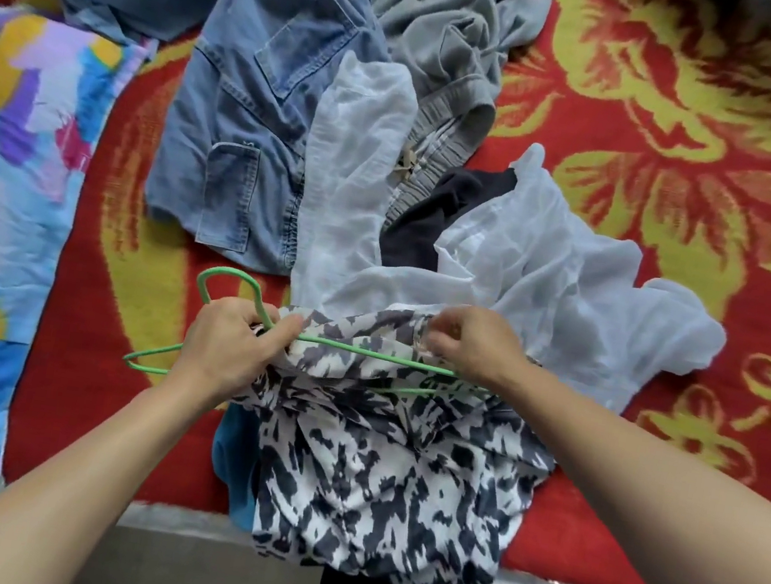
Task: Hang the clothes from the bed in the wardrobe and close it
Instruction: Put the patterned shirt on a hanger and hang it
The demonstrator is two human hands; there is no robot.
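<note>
One hanger [364,352] in left hand [228,347], patterned blouse [395,470]

Soft, even indoor light, faint shadows, no glare; wide-angle bowing and slight softness toward the edges.

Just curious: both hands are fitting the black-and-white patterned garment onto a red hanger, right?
No, the hanger is green, not red; the head view shows it. The left hand and right hand are indeed fitting the black-and-white patterned garment onto it.
</note>
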